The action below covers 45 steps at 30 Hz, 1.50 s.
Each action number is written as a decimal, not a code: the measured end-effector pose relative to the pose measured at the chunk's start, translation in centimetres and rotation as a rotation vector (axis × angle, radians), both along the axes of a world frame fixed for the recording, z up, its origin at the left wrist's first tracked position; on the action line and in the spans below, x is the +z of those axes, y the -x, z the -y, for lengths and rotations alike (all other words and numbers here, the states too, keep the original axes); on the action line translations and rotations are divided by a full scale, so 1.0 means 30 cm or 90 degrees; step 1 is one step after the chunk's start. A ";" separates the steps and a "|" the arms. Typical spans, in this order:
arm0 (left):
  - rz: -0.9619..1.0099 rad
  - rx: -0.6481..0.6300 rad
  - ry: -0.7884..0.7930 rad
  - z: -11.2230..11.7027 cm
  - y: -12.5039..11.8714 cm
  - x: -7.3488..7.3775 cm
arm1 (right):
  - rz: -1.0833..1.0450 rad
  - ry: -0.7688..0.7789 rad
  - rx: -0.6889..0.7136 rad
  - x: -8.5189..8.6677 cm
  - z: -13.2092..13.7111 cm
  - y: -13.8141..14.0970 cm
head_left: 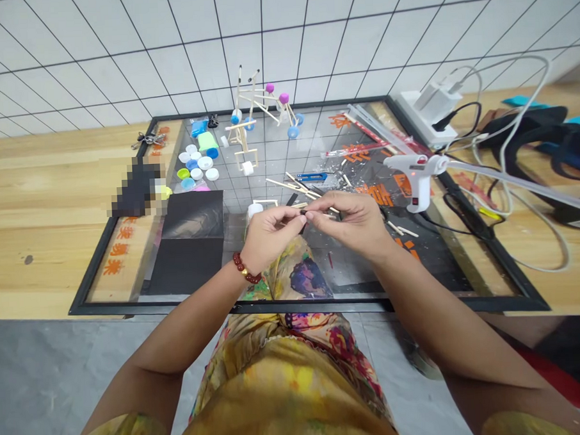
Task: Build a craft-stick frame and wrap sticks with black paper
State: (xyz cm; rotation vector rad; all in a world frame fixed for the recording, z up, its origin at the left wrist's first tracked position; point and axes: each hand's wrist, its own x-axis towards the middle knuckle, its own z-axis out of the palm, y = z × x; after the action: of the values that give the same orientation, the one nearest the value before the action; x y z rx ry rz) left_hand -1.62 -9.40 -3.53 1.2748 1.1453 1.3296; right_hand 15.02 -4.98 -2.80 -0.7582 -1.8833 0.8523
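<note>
Grip: L hand (270,234) & R hand (350,222) are pressing together at the fingertips (303,212), both pinching a small stick piece (303,215); its exact shape is hidden by the fingers.
Held item: it's staying above the panel's centre, btwn the 2 hands.
Built: 2 stick models are standing nr the far edge of the black-framed glass panel (274,306); the wheeled model (266,103) is carrying 2 pink balls, & the stick frame (243,146) is standing just left of it.
Not yet joined: loose wooden sticks (293,188) are lying just beyond the hands, & more are lying nr the R side.
Parts: bottle caps (196,164) are sitting in a cluster nr the far L corner.
Tools: a hot glue gun (416,180) is lying nr the R edge, w/ its cord (510,185) running off over the wooden table (54,208); blue-handled snips (311,177) are lying btwn it & the caps.
Room: the hands are working well in from the near edge, w/ black sheets (192,247) sitting just L & the glue gun nr R.
</note>
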 end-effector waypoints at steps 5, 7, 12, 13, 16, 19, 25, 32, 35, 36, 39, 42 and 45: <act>0.024 -0.006 0.019 0.001 0.008 0.000 | 0.010 -0.036 0.017 0.002 -0.001 -0.002; 0.027 -0.003 0.020 0.000 0.009 -0.003 | 0.008 -0.046 0.021 0.001 -0.004 -0.005; 0.018 0.008 0.014 -0.004 0.010 -0.011 | 0.025 -0.019 0.040 -0.002 -0.013 -0.012; 0.022 0.006 0.017 -0.005 0.010 -0.012 | 0.024 -0.017 0.042 -0.003 -0.014 -0.013; 0.051 0.002 0.043 -0.007 0.009 -0.013 | 0.023 -0.027 0.042 -0.004 -0.016 -0.013; 0.079 0.005 0.080 -0.008 0.008 -0.012 | 0.038 -0.053 0.045 -0.004 -0.018 -0.014; 0.103 0.016 0.104 -0.011 0.005 -0.006 | 0.063 -0.099 0.072 -0.008 -0.030 -0.024; 0.123 0.018 0.143 -0.014 0.006 -0.004 | 0.071 -0.136 0.082 -0.019 -0.040 -0.031; 0.137 0.004 0.156 -0.015 0.009 0.000 | 0.080 -0.152 0.072 -0.024 -0.042 -0.031; 0.138 0.002 0.159 -0.015 0.009 0.001 | 0.081 -0.157 0.069 -0.025 -0.042 -0.031; 0.118 0.008 0.153 -0.015 0.009 0.003 | 0.082 -0.163 0.067 -0.028 -0.040 -0.027; 0.074 0.016 0.130 -0.015 0.011 0.002 | 0.084 -0.154 0.066 -0.025 -0.034 -0.022; 0.031 0.025 0.100 -0.015 0.014 -0.003 | 0.091 -0.127 0.069 -0.019 -0.026 -0.017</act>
State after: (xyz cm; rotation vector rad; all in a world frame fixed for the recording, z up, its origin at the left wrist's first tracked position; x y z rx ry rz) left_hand -2.04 -8.96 -3.63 1.1053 1.2203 1.2657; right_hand 15.53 -4.19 -3.37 -0.6121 -2.1162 0.6781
